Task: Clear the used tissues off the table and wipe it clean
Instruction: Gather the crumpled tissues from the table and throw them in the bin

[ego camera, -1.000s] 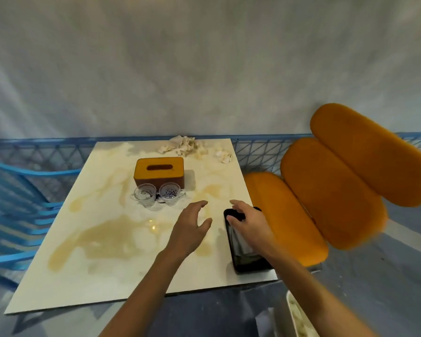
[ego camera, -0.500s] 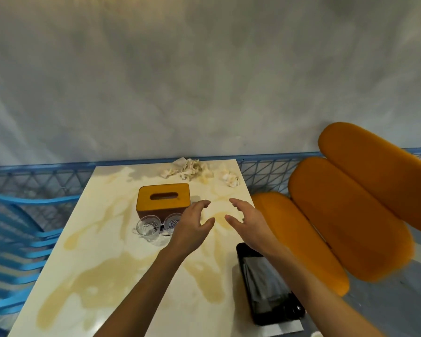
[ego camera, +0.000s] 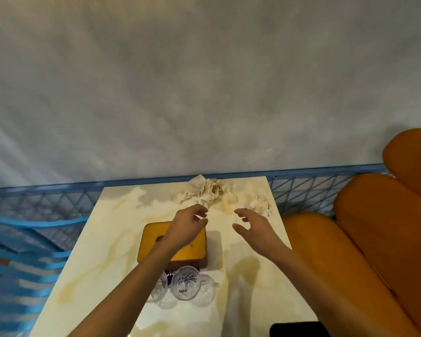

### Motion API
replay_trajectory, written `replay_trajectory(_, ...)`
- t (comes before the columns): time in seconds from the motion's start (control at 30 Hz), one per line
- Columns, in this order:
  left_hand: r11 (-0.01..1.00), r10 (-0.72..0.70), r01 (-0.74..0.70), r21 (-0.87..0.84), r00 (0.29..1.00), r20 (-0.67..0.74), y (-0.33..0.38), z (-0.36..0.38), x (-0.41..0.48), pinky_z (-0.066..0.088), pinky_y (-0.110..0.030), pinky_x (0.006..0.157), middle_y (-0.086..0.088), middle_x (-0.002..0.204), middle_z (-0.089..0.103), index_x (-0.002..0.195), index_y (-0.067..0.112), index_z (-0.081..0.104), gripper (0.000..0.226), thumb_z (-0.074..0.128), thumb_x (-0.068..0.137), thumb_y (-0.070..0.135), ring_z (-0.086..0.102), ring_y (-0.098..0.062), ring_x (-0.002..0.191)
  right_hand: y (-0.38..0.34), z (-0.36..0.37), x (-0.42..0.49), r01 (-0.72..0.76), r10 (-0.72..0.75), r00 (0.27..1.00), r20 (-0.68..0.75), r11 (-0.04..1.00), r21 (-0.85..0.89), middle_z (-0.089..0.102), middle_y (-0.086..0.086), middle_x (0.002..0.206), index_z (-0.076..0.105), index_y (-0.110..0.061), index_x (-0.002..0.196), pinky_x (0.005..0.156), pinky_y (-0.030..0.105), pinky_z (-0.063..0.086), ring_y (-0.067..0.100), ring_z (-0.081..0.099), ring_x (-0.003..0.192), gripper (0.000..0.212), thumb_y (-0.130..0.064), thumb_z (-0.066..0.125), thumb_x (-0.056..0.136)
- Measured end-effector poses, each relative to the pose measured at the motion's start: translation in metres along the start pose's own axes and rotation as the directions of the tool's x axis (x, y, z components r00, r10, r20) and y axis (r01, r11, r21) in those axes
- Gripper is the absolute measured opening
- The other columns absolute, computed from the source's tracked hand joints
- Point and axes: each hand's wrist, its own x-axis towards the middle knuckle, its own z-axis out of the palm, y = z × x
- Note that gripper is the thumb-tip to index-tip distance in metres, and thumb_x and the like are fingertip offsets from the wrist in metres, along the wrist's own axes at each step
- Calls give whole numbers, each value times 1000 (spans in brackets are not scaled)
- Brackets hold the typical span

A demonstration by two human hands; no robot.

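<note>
Both empty: left hand [ego camera: 188, 223] & right hand [ego camera: 254, 227], fingers [ego camera: 243, 212] loosely curled, hover just short of tissues [ego camera: 204, 194] at tabletop's [ego camera: 102, 251] far edge. Risk: left forearm sits over glasses [ego camera: 185, 283]; careless pull-back could tip them.

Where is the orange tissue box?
In the head view, the orange rectangular tissue box sits mid-table beneath the left hand, just behind the clear cut-glass cups.

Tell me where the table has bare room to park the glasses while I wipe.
Widest bare patch: the left side of the table, between the tissue box and the left edge. A narrower strip runs right of the box and glasses, down to the phone. Crowded: the far edge, strewn with used tissues.
</note>
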Motion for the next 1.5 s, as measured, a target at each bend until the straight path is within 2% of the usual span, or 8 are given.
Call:
replay_trajectory(0.03, 1000, -24, 24, -2, 1000, 9, -5, -5, 16, 55, -31, 60, 5, 108, 67, 113, 21, 64, 22, 62, 92, 18, 63, -13, 95, 5, 1, 16, -10, 10, 1000, 8, 1000, 6, 53, -1, 138, 51, -23, 136, 90, 21, 39, 13, 53, 116, 42, -32, 60, 95)
replay_trajectory(0.23, 995, -66, 66, 71, 998, -7, -44, -10, 103, 45, -23, 77, -3, 106, 71, 111, 14, 68, 20, 62, 91, 13, 64, -17, 90, 39, 5, 104, -40, 40, 998, 38, 999, -15, 57, 1, 133, 52, -21, 135, 89, 23, 42, 14, 55, 113, 41, -29, 59, 96)
replay_trajectory(0.43, 978, -109, 105, 180, 994, 13, -88, 6, 175, 47, -21, 76, 0, 105, 68, 114, 16, 67, 24, 62, 91, 17, 62, -16, 90, 80, 28, 189, -55, 66, 994, 84, 991, -123, 62, 7, 118, 57, -18, 130, 80, 21, 40, 13, 56, 91, 36, -24, 61, 94)
replay_trajectory(0.6, 945, -174, 167, 283, 985, 3, -128, 11, 219, 50, -26, 77, -5, 113, 68, 117, 15, 65, 30, 67, 87, 13, 63, -22, 94, 107, 55, 236, -3, 64, 983, 171, 943, -334, 43, 10, 134, 44, -20, 141, 98, 38, 46, 30, 53, 119, 50, -23, 60, 94)
replay_trajectory(0.77, 874, -187, 154, 460, 982, 27, -157, 16, 242, 50, -38, 94, -5, 127, 58, 127, 20, 59, 49, 72, 80, 18, 55, -30, 115, 116, 77, 267, 1, 106, 978, 180, 859, -511, 33, 10, 140, 28, -25, 148, 92, 47, 50, 32, 43, 125, 64, -20, 59, 92)
replay_trajectory(0.9, 827, -226, 167, 537, 973, 47, -175, 24, 250, 48, -38, 97, -5, 134, 49, 135, 23, 56, 55, 68, 82, 15, 49, -30, 120, 121, 90, 283, 2, 94, 984, 148, 836, -548, 42, 11, 136, 35, -20, 144, 92, 43, 47, 31, 45, 124, 53, -20, 56, 95)
replay_trajectory(1.13, 803, -181, 185, 567, 981, -64, -188, 24, 250, 51, -30, 79, 0, 112, 67, 110, 26, 72, 23, 67, 88, 21, 59, -22, 98, 138, 85, 289, -73, 91, 995, 37, 937, -342, 62, 8, 108, 69, -18, 114, 79, 37, 54, 30, 61, 96, 29, -6, 56, 91)
replay_trajectory(1.5, 949, -82, 153, 275, 964, -253, -152, 7, 209, 56, -35, 71, -3, 102, 73, 105, 17, 75, 23, 73, 83, 9, 63, -22, 80, 113, 53, 236, 65, -75, 992, -99, 993, -99, 68, 10, 99, 73, -9, 101, 77, 30, 49, 25, 62, 87, 18, -4, 63, 87)
